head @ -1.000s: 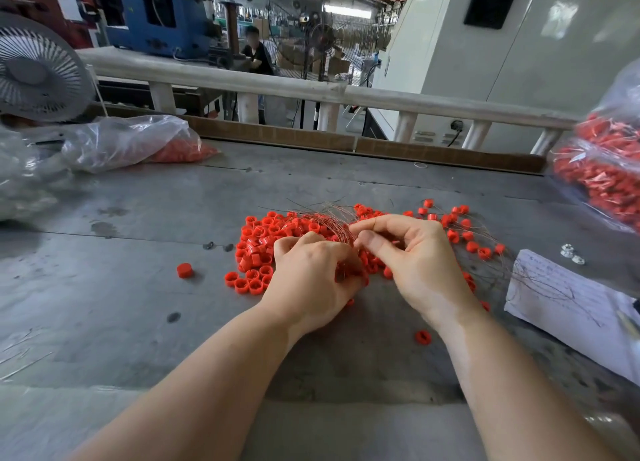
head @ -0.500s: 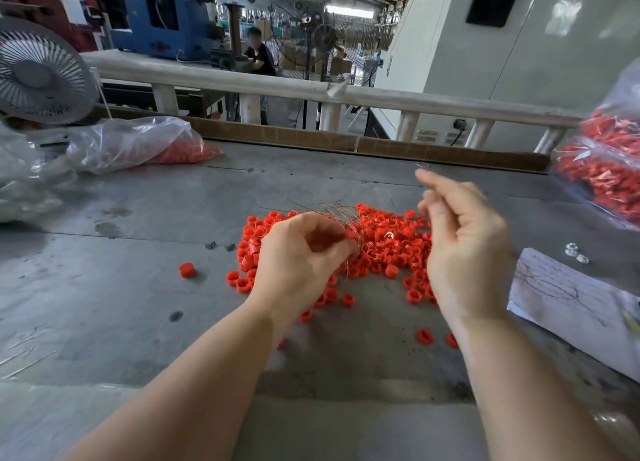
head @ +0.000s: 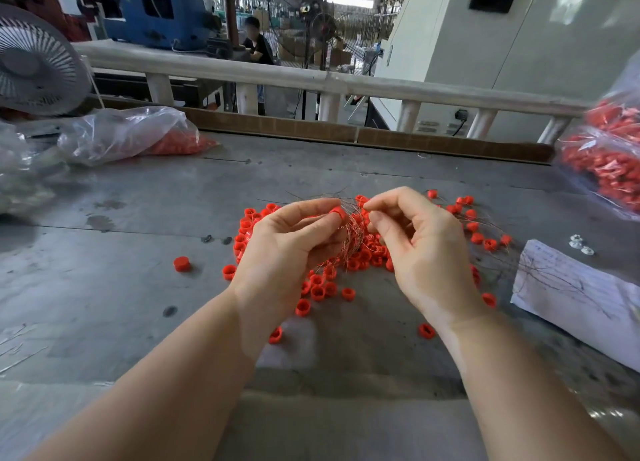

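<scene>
Left hand (head: 287,252): you gripped the wire bundle (head: 350,233), forefinger and thumb pinching one red cap (head: 336,213), presented for threading. Right hand (head: 424,249): fingertips pinched, seemingly on one wire strand (head: 367,208), above the loose caps (head: 367,258) on the table (head: 138,287).

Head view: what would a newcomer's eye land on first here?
The scatter of bright red caps in the middle of the grey table stands out first. Just above it, the left hand grips a bundle of thin wires with a single red cap at its fingertips, while the right hand has its fingertips at the strands. After that, the clear bag of red parts at the right edge.
</scene>
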